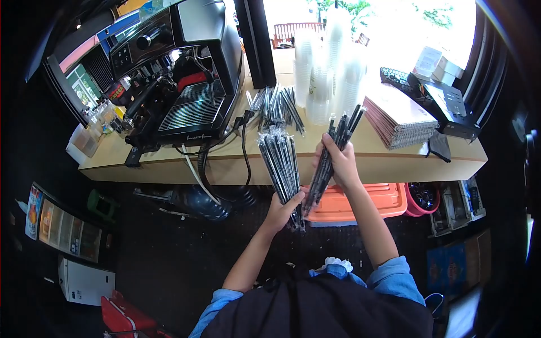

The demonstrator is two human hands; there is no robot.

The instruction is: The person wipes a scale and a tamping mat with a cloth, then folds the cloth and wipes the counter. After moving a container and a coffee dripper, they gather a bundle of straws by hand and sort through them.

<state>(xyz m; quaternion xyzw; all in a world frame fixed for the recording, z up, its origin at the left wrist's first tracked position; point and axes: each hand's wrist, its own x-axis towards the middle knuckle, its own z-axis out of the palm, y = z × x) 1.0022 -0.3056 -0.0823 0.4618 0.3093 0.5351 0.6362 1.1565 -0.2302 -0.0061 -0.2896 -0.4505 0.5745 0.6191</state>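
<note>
My left hand (283, 212) is wrapped round the lower end of a bundle of black straws (280, 160) in clear wrappers, which fans out upward in front of the counter. A second bundle of wrapped black straws (322, 177) is gripped in my right hand (340, 161), tilted with its top leaning right. The lower ends of both bundles come close together near my left fingers. More wrapped straws (290, 110) lie in a loose pile on the counter (349, 149), just beyond the left bundle.
A black espresso machine (194, 107) stands on the left of the counter, its cables (244, 146) hanging over the edge. Stacked clear plastic cups (321, 84) and spiral notebooks (403, 118) are at the right. Below sit an orange-lidded box (372, 201) and a pink basin (421, 207).
</note>
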